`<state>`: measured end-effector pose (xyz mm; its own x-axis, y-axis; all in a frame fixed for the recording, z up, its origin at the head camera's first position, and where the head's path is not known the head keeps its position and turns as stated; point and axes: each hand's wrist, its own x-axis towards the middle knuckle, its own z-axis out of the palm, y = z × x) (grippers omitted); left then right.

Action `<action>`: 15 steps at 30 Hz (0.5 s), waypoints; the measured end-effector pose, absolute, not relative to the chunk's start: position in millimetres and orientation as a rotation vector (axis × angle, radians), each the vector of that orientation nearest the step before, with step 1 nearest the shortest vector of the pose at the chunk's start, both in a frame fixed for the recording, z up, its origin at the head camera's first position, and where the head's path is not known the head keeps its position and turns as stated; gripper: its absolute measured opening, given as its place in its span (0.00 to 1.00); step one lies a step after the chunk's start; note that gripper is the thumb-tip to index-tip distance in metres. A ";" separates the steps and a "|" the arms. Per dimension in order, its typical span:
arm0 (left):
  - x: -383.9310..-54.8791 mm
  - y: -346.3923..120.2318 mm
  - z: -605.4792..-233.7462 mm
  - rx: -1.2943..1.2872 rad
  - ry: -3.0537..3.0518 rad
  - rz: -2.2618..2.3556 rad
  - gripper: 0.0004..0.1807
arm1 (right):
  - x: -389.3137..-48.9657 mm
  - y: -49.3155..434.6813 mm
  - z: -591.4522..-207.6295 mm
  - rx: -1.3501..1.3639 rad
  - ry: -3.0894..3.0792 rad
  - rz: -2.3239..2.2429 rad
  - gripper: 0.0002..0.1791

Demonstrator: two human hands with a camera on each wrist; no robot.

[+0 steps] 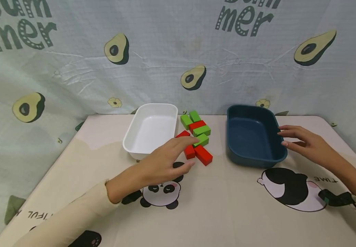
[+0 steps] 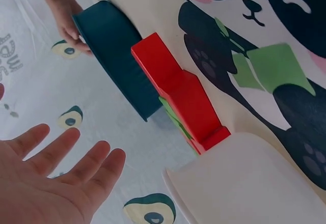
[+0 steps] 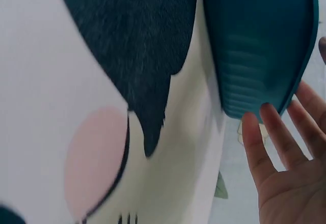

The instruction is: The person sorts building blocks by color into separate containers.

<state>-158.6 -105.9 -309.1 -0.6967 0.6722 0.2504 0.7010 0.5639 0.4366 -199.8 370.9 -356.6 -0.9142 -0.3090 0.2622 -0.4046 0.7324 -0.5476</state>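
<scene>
My left hand (image 1: 160, 163) hovers over the near end of a loose cluster of wooden-looking blocks, fingers extended and nothing held. The cluster has red blocks (image 1: 204, 155) and green blocks (image 1: 201, 130), several of each; the hand hides part of it. Left of the blocks is a white bin (image 1: 157, 128), with my left forearm by its near edge. To their right stands a dark blue bin (image 1: 252, 135). My right hand (image 1: 308, 142) is at that bin's right rim, fingers loosely extended; the right wrist view shows its spread fingertips (image 3: 250, 124) by the bin wall.
A pale tablecloth (image 1: 221, 206) printed with pandas covers the table. Behind it hangs a curtain (image 1: 153, 61) with avocado prints, close to the far ends of both bins. The blocks lie between the two bins.
</scene>
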 end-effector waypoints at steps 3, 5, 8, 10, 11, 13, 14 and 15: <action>-159.1 -101.9 -310.5 -1.198 -2.752 -0.833 0.32 | -200.7 368.3 -357.6 0.519 -2.801 0.989 0.23; -159.9 -99.1 -311.7 -1.209 -2.759 -0.864 0.31 | -201.0 367.2 -358.4 0.486 -2.818 1.012 0.24; -160.9 -95.1 -313.8 -1.217 -2.775 -0.899 0.31 | -200.4 366.5 -359.9 0.453 -2.825 1.052 0.26; -161.5 -92.2 -315.2 -1.205 -2.792 -0.921 0.31 | -200.0 366.2 -361.2 0.451 -2.815 1.096 0.25; -161.6 -90.6 -315.7 -1.192 -2.805 -0.931 0.32 | -199.7 366.0 -361.8 0.456 -2.807 1.119 0.25; -162.2 -87.2 -317.1 -1.166 -2.824 -0.968 0.32 | -199.3 365.5 -363.4 0.469 -2.791 1.153 0.25; -162.7 -85.3 -318.0 -1.152 -2.829 -1.001 0.32 | -199.2 365.3 -364.4 0.477 -2.781 1.168 0.25; -163.0 -83.5 -318.7 -1.139 -2.830 -1.048 0.32 | -199.0 365.2 -365.3 0.485 -2.770 1.183 0.24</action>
<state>-163.0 -83.5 -318.7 -0.7474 0.6459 0.1557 0.5915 0.5401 0.5987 -199.0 365.2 -365.3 -0.9455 -0.2530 0.2051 -0.3231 0.6496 -0.6882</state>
